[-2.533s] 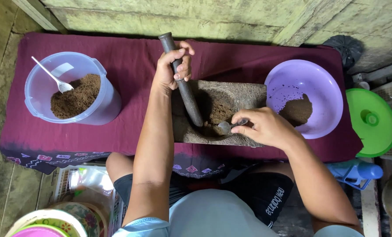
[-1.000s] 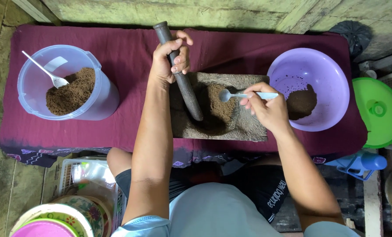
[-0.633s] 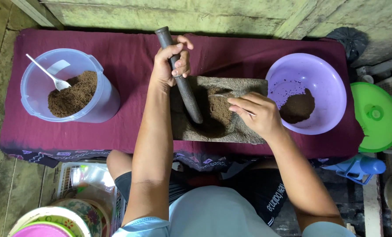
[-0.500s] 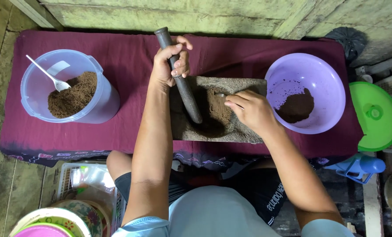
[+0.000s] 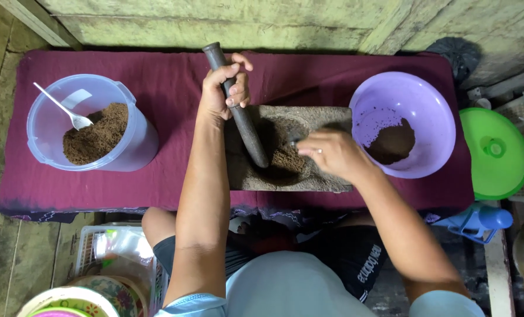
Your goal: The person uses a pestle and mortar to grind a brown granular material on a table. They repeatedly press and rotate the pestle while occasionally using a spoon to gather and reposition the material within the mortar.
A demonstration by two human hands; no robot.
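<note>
So this looks somewhere in the middle of the grinding job. The left hand (image 5: 225,91) is wrapped tight around the dark stone pestle (image 5: 238,111), which leans with its lower end down in the hollow of the grinding stone (image 5: 288,176). The right hand (image 5: 331,154) hovers over the brown powder (image 5: 285,158) sitting in that hollow, fingers curled around something small and metallic — probably a spoon, but it's mostly hidden so I can't tell for sure.

Progress-wise: the purple bowl (image 5: 417,94) on the right has only a modest heap of dark ground stuff in it, while the clear tub (image 5: 50,123) on the left is holding a good layer of coarser brown material with a white spoon (image 5: 59,105) stuck in. So my read is one batch is on the stone, a bit is finished, and plenty is left — all of it laid out on the maroon cloth over the bench (image 5: 168,64).
</note>
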